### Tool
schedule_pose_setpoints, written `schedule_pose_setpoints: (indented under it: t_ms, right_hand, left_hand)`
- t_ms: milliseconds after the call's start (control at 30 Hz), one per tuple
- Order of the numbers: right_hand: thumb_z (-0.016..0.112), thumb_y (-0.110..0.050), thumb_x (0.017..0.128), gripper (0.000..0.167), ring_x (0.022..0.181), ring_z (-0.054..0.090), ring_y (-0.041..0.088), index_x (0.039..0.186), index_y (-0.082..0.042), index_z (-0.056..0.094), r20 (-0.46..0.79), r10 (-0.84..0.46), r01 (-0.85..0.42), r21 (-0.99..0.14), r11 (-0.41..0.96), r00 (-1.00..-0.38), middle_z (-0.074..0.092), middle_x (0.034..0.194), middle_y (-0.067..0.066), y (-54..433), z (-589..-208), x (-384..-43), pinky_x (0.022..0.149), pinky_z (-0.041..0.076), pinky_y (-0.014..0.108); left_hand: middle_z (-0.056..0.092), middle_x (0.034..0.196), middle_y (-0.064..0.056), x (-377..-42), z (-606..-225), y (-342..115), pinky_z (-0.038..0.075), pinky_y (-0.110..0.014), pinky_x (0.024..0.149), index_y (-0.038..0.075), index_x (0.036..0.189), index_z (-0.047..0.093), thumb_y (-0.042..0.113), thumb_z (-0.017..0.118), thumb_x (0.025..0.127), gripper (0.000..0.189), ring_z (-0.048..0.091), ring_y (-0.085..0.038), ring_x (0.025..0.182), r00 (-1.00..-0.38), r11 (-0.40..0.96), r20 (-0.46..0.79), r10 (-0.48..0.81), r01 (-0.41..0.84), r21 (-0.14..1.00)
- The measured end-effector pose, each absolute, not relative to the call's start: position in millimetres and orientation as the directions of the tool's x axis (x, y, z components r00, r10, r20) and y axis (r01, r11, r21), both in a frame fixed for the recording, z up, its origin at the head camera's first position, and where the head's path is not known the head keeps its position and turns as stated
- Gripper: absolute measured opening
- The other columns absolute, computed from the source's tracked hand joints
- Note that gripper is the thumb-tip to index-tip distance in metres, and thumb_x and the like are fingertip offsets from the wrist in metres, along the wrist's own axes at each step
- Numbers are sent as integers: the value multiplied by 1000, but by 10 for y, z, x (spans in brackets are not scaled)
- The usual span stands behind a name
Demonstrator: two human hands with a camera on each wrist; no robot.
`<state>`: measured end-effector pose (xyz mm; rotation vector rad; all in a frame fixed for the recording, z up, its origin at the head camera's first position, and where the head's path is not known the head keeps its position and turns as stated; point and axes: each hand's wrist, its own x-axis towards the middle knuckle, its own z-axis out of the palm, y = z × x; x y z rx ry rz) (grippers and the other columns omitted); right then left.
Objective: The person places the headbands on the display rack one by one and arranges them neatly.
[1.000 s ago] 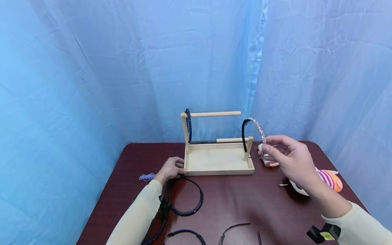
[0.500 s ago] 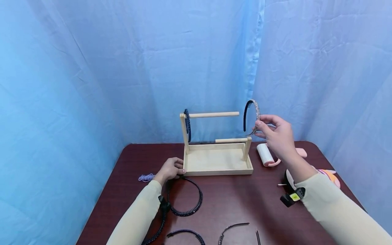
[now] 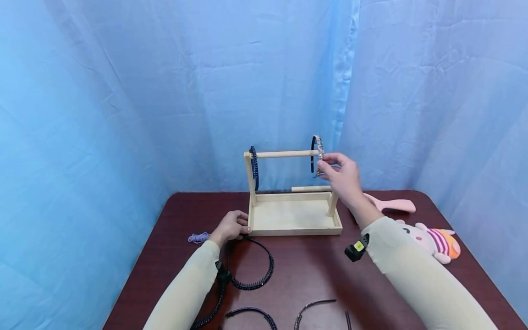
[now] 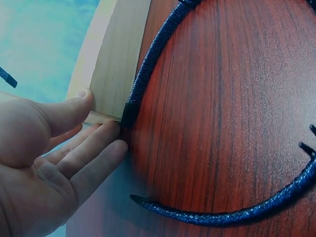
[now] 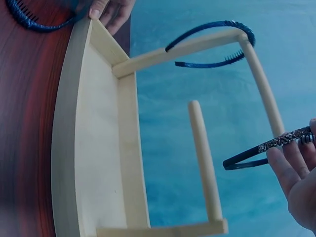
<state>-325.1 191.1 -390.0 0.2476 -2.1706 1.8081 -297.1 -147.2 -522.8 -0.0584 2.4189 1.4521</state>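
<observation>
My right hand (image 3: 343, 178) pinches a glittery black headband (image 3: 320, 145) by one side, its arch upward, at the free end of the upper rod (image 3: 284, 154) of a wooden rack. In the right wrist view, the rod's end meets the band's sparkly stretch (image 5: 286, 138). A dark blue toothed headband (image 3: 254, 169) hangs at the rod's other end, by the post. Down at the rack's tray (image 3: 294, 232), my left hand (image 3: 231, 226) holds the front left corner, thumb (image 4: 81, 101) against the wooden wall. Beside those fingers lies a dark headband's tip (image 4: 129, 114).
Dark toothed headbands lie in front of the rack, one a round loop (image 3: 264, 280), others near the front edge (image 3: 251, 310). A purple cord bundle (image 3: 199, 238) is left of my left hand. To the right are a pink-handled brush (image 3: 398, 205) and a striped plush toy (image 3: 439, 243).
My right hand has moved up and left, bringing the glittery headband from right of the rack to the upper rod's free end. The left hand has stayed at the tray corner.
</observation>
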Motion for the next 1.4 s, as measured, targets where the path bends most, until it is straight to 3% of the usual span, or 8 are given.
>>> schedule_pose_setpoints:
  t_ms: [133, 333, 767, 1000, 1233, 1400]
  right_hand:
    - [73, -20, 98, 35, 84, 73, 6, 121, 5, 65, 331, 42, -320, -931, 174, -943, 66, 105, 11, 1708, -3960, -3341, 80, 63, 35]
    - [74, -20, 97, 27, 89, 75, 20, 116, -2, 69, 301, 12, -295, -941, 163, -954, 66, 107, 13, 1378, -4024, -3387, 80, 63, 37]
    - [74, -12, 96, 22, 98, 73, 39, 113, 1, 68, 245, -74, -251, -965, 79, -967, 66, 105, 15, 765, -4152, -3410, 84, 63, 42]
    - [73, -18, 97, 20, 95, 74, 25, 112, -5, 69, 225, -95, -238, -957, 165, -970, 66, 106, 12, 652, -4191, -3419, 84, 63, 42]
    - [73, -18, 97, 21, 97, 73, 28, 114, -6, 69, 205, -111, -219, -967, 133, -972, 68, 108, 13, 585, -4219, -3438, 88, 61, 50]
    - [72, -20, 98, 24, 99, 72, 27, 117, -5, 67, 191, -121, -205, -971, 123, -974, 67, 109, 13, 552, -4226, -3435, 88, 62, 46]
  left_hand:
    - [67, 123, -20, -2977, -5218, -1490, 62, -47, 81, -1, 136, 58, 3, 72, 95, 44, 72, -28, 99, -952, 488, -278, 127, -184, 853]
    - [67, 123, -20, -2978, -5208, -1513, 62, -47, 82, 0, 136, 58, 3, 72, 95, 42, 71, -28, 99, -953, 491, -276, 122, -184, 851]
    - [67, 124, -19, -2963, -5226, -1551, 62, -45, 79, 1, 137, 58, 4, 72, 96, 43, 71, -27, 99, -952, 495, -285, 112, -195, 847]
    - [68, 122, -19, -2932, -5231, -1532, 62, -44, 75, -1, 136, 59, 5, 73, 95, 43, 72, -27, 97, -952, 492, -279, 128, -183, 851]
    - [68, 121, -20, -2912, -5226, -1520, 62, -44, 73, -1, 135, 59, 3, 73, 94, 43, 71, -28, 97, -953, 482, -274, 130, -181, 857]
    - [68, 121, -19, -2908, -5223, -1519, 62, -43, 73, 0, 134, 60, 4, 73, 94, 42, 71, -27, 97, -948, 477, -286, 137, -190, 858]
